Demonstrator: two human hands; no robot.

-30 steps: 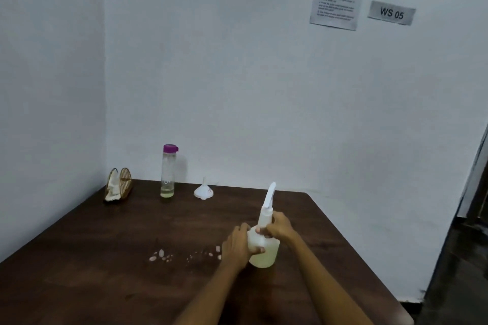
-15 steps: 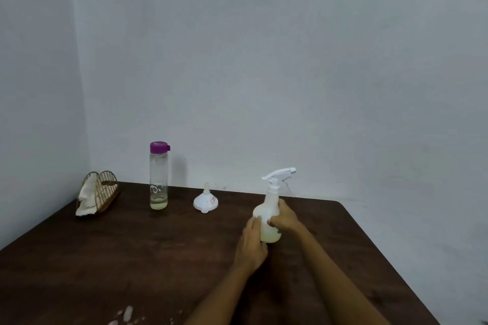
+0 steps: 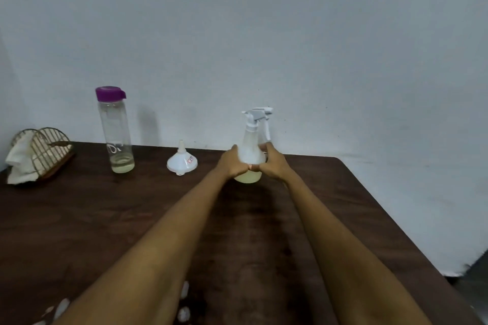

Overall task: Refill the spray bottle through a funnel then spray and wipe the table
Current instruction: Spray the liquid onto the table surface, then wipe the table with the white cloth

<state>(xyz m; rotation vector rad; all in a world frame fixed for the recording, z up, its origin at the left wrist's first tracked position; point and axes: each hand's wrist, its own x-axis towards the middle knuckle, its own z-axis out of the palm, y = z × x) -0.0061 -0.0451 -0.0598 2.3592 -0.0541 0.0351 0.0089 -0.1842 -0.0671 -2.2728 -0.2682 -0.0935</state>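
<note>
A translucent white spray bottle (image 3: 250, 150) with a white trigger head stands upright near the far edge of the dark wooden table (image 3: 92, 214), a little pale liquid at its bottom. My left hand (image 3: 232, 163) and my right hand (image 3: 273, 162) both grip its body, one on each side, thumbs meeting in front. Left of the bottle a white funnel (image 3: 182, 162) lies mouth down with its spout up. Further left stands a clear bottle (image 3: 115, 130) with a purple cap and a little pale liquid.
A wire holder (image 3: 42, 153) with a white cloth (image 3: 17, 163) in it stands at the far left corner. White foam spots (image 3: 62, 307) lie on the table near the front edge. White walls close the back and left. The table's right edge drops to the floor.
The spray bottle has moved away from me toward the far edge, with its trigger head now turned right. Both hands have stayed on it, and the view has tilted and closed in.
</note>
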